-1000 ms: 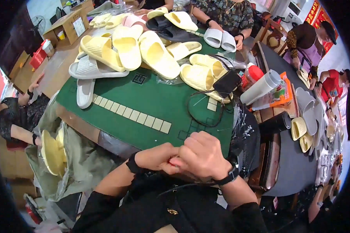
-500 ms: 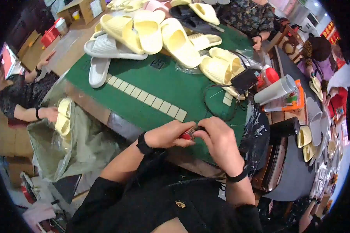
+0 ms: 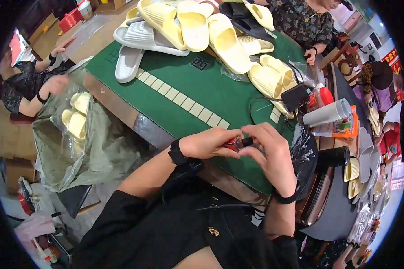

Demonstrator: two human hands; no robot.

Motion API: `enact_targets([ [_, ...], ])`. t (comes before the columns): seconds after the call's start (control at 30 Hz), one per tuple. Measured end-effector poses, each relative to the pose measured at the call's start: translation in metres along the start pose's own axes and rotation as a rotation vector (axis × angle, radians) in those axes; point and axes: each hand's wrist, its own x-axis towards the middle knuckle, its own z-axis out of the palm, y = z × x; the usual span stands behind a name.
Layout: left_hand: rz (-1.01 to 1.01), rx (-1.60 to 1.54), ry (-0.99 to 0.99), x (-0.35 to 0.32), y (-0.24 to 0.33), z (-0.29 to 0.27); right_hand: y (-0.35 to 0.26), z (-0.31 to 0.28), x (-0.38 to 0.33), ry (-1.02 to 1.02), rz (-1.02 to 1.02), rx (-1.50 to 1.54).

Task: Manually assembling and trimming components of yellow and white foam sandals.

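While both hands meet over the near edge of the green table (image 3: 188, 96), the left hand (image 3: 208, 143) grips a small red tube-like item (image 3: 236, 143), fingers curled tight around its body. The right hand (image 3: 271, 154) pinches the dark tip of the same item between thumb and fingertips, the rest of its fingers bent loosely above. The item lies roughly level, red part toward the left hand, dark end toward the right. Each wrist carries a black band.

On the table: a diagonal row of pale tiles (image 3: 184, 101) runs across the green surface, well apart from the hands. Beyond it lies a heap of pale yellow slippers (image 3: 197, 22), with a white slipper (image 3: 128, 62) at the heap's left edge and one dark slipper farther back. A loop of black cable (image 3: 256, 105) lies on the felt just past the hands, near a small black box (image 3: 295, 96). A grey cylinder (image 3: 325, 114) lies on its side to the right, beside a red-capped container (image 3: 323, 95).

Left of the table, a clear plastic bag (image 3: 90, 143) holds more yellow slippers; another person's hand (image 3: 56, 84) touches its rim. A second person in a patterned top (image 3: 300, 22) sits at the far side of the table.
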Motion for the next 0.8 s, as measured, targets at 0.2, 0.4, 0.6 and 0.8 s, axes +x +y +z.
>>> enact_targets([
  [0.2, 0.023, 0.046, 0.048, 0.002, -0.009, 0.002, 0.011, 0.001, -0.002, 0.003, -0.145, -0.243],
  [0.4, -0.025, -0.049, 0.077, -0.007, 0.003, -0.005, 0.005, -0.014, -0.001, 0.286, -0.064, -0.183],
  [0.6, 0.278, -0.052, 0.144, -0.010, 0.078, -0.016, 0.081, 0.038, -0.024, 0.106, 0.100, -0.348],
  [0.8, 0.644, -0.094, 0.190, -0.022, 0.139, -0.015, 0.093, 0.065, -0.034, 0.088, 0.244, -0.476],
])
